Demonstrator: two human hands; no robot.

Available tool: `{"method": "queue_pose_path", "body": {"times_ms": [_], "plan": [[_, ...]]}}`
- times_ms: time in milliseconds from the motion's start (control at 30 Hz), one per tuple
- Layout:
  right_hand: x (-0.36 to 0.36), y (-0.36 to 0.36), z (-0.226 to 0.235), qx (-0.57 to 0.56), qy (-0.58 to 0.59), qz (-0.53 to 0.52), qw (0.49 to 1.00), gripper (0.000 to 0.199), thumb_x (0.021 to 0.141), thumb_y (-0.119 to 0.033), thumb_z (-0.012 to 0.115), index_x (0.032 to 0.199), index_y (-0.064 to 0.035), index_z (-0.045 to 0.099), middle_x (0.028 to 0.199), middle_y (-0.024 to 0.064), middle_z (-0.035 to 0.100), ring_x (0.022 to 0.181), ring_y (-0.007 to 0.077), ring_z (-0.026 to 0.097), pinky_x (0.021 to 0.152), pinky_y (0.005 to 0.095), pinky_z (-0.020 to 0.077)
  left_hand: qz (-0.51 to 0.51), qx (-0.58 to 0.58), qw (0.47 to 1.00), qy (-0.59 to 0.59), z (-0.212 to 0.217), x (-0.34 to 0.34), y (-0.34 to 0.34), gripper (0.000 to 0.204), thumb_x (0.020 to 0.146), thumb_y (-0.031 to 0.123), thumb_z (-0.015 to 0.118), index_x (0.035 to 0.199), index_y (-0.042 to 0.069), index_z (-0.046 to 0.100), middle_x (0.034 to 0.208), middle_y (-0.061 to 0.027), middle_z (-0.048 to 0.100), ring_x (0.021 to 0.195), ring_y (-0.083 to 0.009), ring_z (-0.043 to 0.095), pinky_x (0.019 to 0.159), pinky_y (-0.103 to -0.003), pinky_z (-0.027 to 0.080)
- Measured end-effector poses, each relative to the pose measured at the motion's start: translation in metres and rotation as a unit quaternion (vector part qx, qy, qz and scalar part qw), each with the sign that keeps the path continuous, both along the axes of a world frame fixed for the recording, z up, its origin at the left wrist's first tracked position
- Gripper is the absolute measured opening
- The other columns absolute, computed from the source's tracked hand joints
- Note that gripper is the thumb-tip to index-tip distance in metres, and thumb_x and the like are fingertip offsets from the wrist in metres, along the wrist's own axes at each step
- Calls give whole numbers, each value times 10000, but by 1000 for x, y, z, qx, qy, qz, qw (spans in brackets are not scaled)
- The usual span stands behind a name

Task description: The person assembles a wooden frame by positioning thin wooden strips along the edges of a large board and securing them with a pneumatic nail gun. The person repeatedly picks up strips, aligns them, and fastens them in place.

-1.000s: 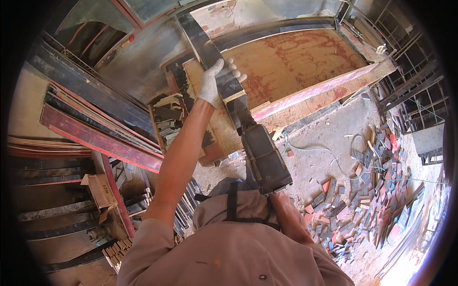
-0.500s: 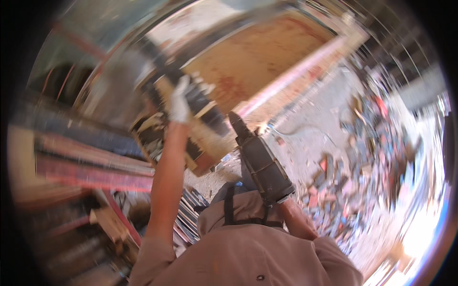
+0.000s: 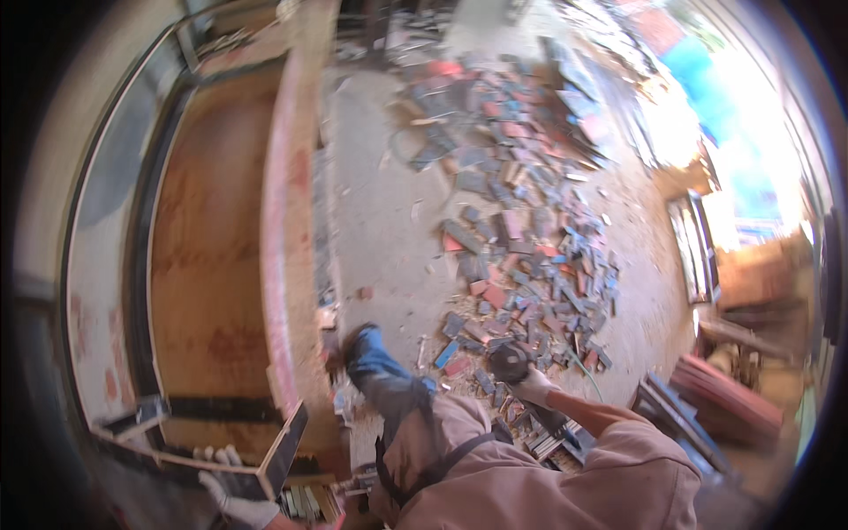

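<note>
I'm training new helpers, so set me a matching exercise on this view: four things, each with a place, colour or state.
1. Left hand
2. Dark tool
3. Scraps
4. Wide panel

A. Strewn over the floor
B. Mostly brown
C. Gripping a black, pale-edged frame
D. Held in the right hand

Pairs: 1-C; 2-D; 3-A; 4-B

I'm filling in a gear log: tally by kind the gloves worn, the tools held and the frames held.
Gloves: 2 (left glove, right glove)
Dark tool: 1
Frame: 1
Total: 4
</note>
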State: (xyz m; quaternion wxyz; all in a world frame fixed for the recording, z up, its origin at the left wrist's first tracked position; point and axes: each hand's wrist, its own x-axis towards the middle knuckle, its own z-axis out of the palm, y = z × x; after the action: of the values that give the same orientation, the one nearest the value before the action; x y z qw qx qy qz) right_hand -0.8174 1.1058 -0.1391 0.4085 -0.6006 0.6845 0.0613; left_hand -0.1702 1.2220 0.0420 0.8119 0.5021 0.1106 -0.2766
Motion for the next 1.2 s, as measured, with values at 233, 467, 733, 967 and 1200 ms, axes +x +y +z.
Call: {"method": "queue_pose_path", "body": {"times_ms": [233, 467, 733, 967, 1200], "plan": [[136, -115, 18, 206, -127, 195, 951, 154, 913, -234, 678, 1013, -126, 719, 779, 51, 681, 632, 243, 651, 565, 384, 530, 32, 76, 995, -46, 31, 76, -12, 452, 1014, 275, 666, 1355, -3, 564, 1252, -188, 669, 1047, -315, 704, 936, -454, 599], [343, -353, 51, 42, -121, 499, 857, 534, 873, -166, 686, 1401, -230, 633, 1239, 134, 726, 1078, 280, 707, 965, 445, 550, 95, 46, 993, -44, 51, 157, 7, 294, 963, 191, 731, 1146, -29, 662, 1002, -149, 727, 857, -245, 719, 765, -366, 598], [707, -289, 349, 315, -262, 510, 756, 178, 984, -208, 716, 1080, -68, 663, 656, -16, 565, 562, 137, 593, 492, 304, 481, 23, 63, 997, -41, 37, 238, 11, 353, 987, 356, 712, 1099, 22, 696, 996, -110, 749, 875, -221, 732, 760, -342, 613], [858, -176, 371, 336, -293, 586, 677, 169, 967, -206, 728, 1053, -66, 688, 604, -63, 520, 456, 69, 487, 429, 233, 424, 43, 32, 995, -86, 2, 298, 17, 176, 946, 183, 761, 1010, 23, 725, 978, -88, 742, 836, -190, 697, 777, -326, 569], [943, -107, 381, 328, -198, 584, 716, 145, 944, -215, 746, 1035, -109, 707, 606, -71, 482, 448, 76, 464, 422, 255, 410, 127, 140, 976, -106, 35, 277, 5, 385, 813, 270, 883, 1097, 43, 758, 972, -29, 741, 882, -157, 647, 837, -307, 497]]}}
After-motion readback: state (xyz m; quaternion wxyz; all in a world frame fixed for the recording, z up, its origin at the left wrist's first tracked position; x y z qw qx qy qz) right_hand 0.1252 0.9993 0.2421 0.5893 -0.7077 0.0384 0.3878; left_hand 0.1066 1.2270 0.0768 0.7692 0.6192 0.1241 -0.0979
